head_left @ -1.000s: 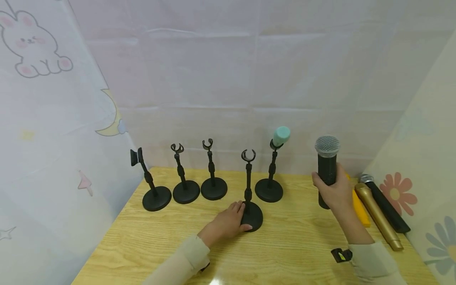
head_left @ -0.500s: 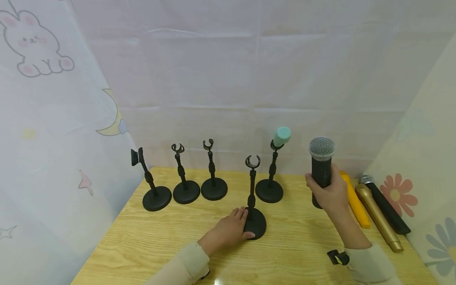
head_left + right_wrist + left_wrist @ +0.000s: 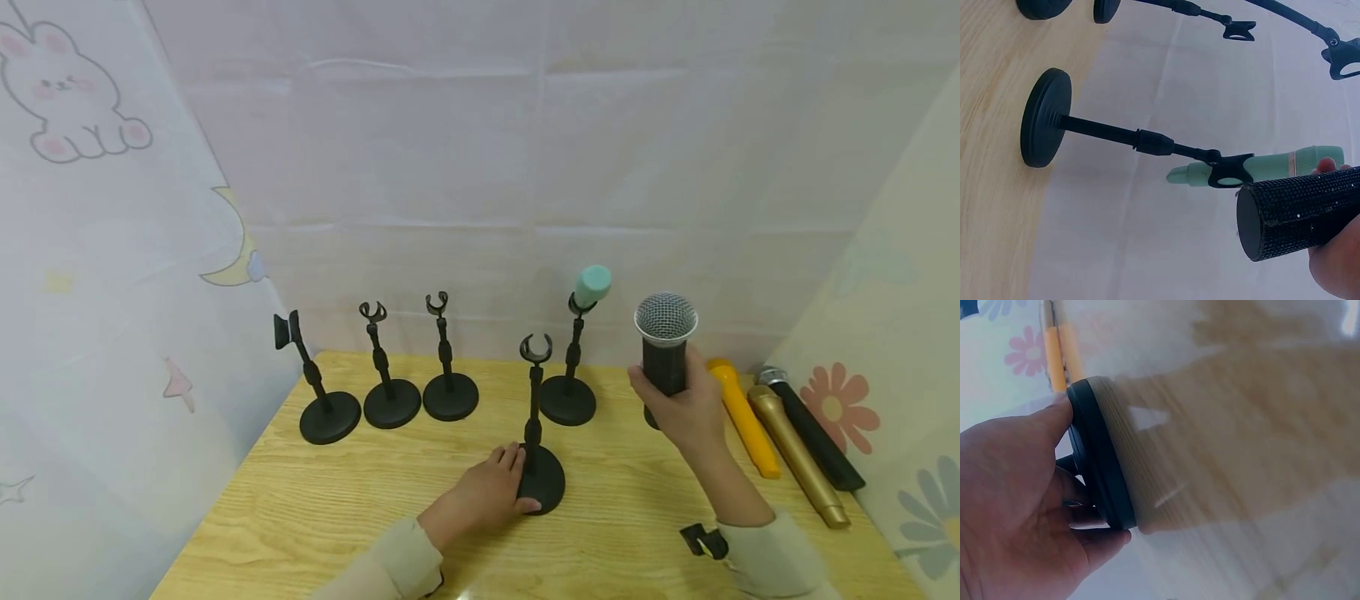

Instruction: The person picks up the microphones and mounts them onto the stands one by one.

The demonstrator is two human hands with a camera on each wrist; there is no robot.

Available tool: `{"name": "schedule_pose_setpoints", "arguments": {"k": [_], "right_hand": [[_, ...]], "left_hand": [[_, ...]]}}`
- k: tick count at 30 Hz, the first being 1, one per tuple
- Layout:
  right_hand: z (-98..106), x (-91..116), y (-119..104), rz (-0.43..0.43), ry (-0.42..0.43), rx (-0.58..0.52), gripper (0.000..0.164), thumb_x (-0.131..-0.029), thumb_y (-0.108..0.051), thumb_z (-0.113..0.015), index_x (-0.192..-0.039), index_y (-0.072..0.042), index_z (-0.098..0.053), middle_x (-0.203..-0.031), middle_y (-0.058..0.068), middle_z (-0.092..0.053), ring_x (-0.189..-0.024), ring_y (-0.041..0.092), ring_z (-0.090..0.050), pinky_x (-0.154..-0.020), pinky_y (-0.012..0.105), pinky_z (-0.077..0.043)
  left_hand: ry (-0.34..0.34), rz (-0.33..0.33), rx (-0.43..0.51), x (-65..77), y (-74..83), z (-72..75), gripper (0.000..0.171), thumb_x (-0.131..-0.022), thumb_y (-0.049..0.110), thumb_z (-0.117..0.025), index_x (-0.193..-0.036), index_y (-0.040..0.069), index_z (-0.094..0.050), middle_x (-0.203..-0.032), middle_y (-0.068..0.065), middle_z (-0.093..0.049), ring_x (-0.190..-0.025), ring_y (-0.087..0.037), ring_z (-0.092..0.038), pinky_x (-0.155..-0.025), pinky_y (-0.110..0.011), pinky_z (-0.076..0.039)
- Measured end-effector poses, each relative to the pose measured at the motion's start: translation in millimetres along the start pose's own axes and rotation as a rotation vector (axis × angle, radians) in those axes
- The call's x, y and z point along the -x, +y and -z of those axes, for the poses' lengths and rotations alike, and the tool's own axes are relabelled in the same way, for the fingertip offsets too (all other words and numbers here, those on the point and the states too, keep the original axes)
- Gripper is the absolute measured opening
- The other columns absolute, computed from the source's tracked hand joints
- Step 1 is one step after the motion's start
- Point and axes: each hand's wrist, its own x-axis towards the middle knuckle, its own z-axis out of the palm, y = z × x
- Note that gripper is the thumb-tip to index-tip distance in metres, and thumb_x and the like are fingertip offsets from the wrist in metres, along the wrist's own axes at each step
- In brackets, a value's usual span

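My left hand (image 3: 486, 493) holds the round base of a black microphone stand (image 3: 547, 482) at the front of the table. In the left wrist view, the thumb and fingers of that hand (image 3: 1016, 494) clasp the rim of the base (image 3: 1102, 456). Its clip on top holds nothing. Farther right, my right hand (image 3: 692, 410) grips a black microphone (image 3: 666, 320) upright by its body, silver mesh head up, above the table. The right wrist view shows the glittery black body of the microphone (image 3: 1297, 215) near a mint-green microphone (image 3: 1272, 165) held in another stand's clip.
Three black stands (image 3: 448, 395) with bare clips stand at the back left. The stand (image 3: 567, 400) bearing the mint microphone is at back right. Yellow (image 3: 750, 425), gold (image 3: 798, 458) and black (image 3: 813, 433) microphones lie along the table's right edge. Cloth hangs behind.
The left hand has slid the stand nearer and slightly right across the table. The right hand has carried the black microphone left, toward the stand.
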Motion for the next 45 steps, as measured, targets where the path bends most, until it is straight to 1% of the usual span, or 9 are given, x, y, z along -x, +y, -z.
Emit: {"name": "schedule_pose_setpoints", "arguments": {"k": [2,8,14,22,29,34,37,40,45], "right_hand": [[-1.2,0.5,-2.6,0.019,-0.003,-0.017,0.041,-0.083,-0.007,-0.081,-0.118,-0.003,-0.062,-0.088,-0.031,-0.059,-0.083,-0.006,-0.055,-0.079,0.024,-0.044],[-3.9,1.1,-10.8,0.055,-0.014,-0.061,0.035,-0.082,-0.002,-0.08,-0.112,0.0,-0.061,-0.088,-0.027,-0.059,-0.083,-0.003,-0.055,-0.082,0.026,-0.043],[-8.7,-0.1,-12.7,0.129,-0.001,-0.157,0.033,-0.079,0.007,-0.079,-0.107,0.005,-0.061,-0.086,-0.024,-0.06,-0.081,-0.001,-0.056,-0.081,0.018,-0.042],[-13.8,0.9,-18.4,0.211,-0.019,-0.167,0.034,-0.077,0.011,-0.078,-0.105,0.005,-0.06,-0.09,-0.022,-0.06,-0.082,-0.001,-0.056,-0.082,0.013,-0.042],[-17.8,-2.5,-26.8,0.245,-0.058,-0.214,0.034,-0.079,0.012,-0.076,-0.107,0.004,-0.06,-0.091,-0.017,-0.061,-0.084,0.002,-0.057,-0.083,0.013,-0.043],[-24.6,-7.6,-31.8,0.332,-0.082,-0.335,0.038,-0.076,0.02,-0.072,-0.109,0.008,-0.056,-0.092,-0.01,-0.062,-0.083,0.006,-0.058,-0.083,0.014,-0.047],[-28.9,-11.9,-36.9,0.365,-0.103,-0.393,0.039,-0.077,0.023,-0.07,-0.11,0.01,-0.054,-0.093,-0.006,-0.062,-0.082,0.008,-0.057,-0.08,0.015,-0.048],[-31.8,-15.3,-43.9,0.357,-0.136,-0.403,0.034,-0.079,0.021,-0.069,-0.108,0.009,-0.056,-0.093,-0.006,-0.062,-0.08,0.009,-0.056,-0.076,0.016,-0.049],[-34.1,-19.5,-57.2,0.335,-0.253,-0.441,0.028,-0.087,0.014,-0.07,-0.108,0.006,-0.054,-0.095,-0.005,-0.06,-0.083,0.01,-0.058,-0.078,0.018,-0.05]], "left_hand": [[-0.002,-0.003,-0.002,0.6,1.5,-1.0,0.087,-0.097,0.07,-0.039,-0.159,0.009,-0.034,-0.164,-0.009,-0.032,-0.147,-0.027,-0.037,-0.107,-0.034,-0.048],[-0.011,-0.029,-0.035,4.6,6.2,-3.3,0.088,-0.097,0.071,-0.037,-0.159,0.01,-0.034,-0.164,-0.009,-0.033,-0.146,-0.026,-0.039,-0.107,-0.031,-0.048],[-0.023,-0.029,-0.051,8.8,12.1,-2.2,0.088,-0.096,0.072,-0.038,-0.159,0.011,-0.035,-0.163,-0.008,-0.033,-0.146,-0.024,-0.039,-0.105,-0.029,-0.049],[-0.03,-0.028,-0.1,17.0,23.4,2.2,0.087,-0.095,0.072,-0.04,-0.157,0.011,-0.038,-0.161,-0.007,-0.037,-0.143,-0.023,-0.042,-0.101,-0.026,-0.051],[0.011,-0.024,-0.168,19.2,30.3,-2.1,0.088,-0.095,0.075,-0.037,-0.155,0.01,-0.043,-0.158,-0.008,-0.042,-0.139,-0.022,-0.047,-0.1,-0.025,-0.051],[0.028,-0.009,-0.155,20.2,33.5,-5.2,0.089,-0.095,0.075,-0.036,-0.154,0.009,-0.044,-0.156,-0.009,-0.044,-0.137,-0.023,-0.048,-0.098,-0.025,-0.052],[0.02,0.004,-0.123,20.7,34.9,-4.6,0.089,-0.095,0.075,-0.038,-0.154,0.01,-0.043,-0.156,-0.008,-0.044,-0.138,-0.022,-0.048,-0.096,-0.025,-0.053],[0.01,0.011,-0.096,21.5,36.0,-3.9,0.089,-0.094,0.075,-0.04,-0.154,0.011,-0.044,-0.156,-0.008,-0.044,-0.138,-0.022,-0.047,-0.094,-0.025,-0.054],[-0.005,0.011,-0.079,24.5,37.8,-1.4,0.09,-0.092,0.076,-0.042,-0.154,0.011,-0.044,-0.155,-0.007,-0.045,-0.137,-0.021,-0.047,-0.091,-0.026,-0.056]]}}
